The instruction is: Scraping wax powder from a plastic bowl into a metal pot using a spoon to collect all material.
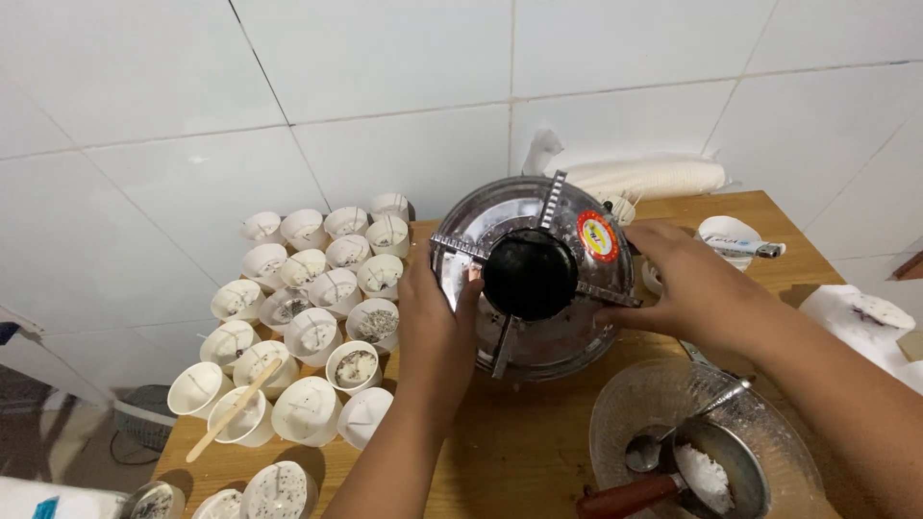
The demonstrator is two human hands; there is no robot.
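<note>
Both hands grip a round metal burner that stands near the back of the wooden bench, with a black pot sitting in its middle on the metal prongs. The left hand clasps the burner's left rim, its fingers curled over the edge and closed on the metal. The right hand holds the right rim, fingers bent down around it. Just left of the left hand, white paper cups crowd the bench out to its left edge, one carrying a wooden stick. In front of the right forearm lies a glass bowl with a spoon and a ladle of white powder. A bare strip of bench lies open in front of the burner, between the cups and the bowl; behind it the tiled wall stands close.
</note>
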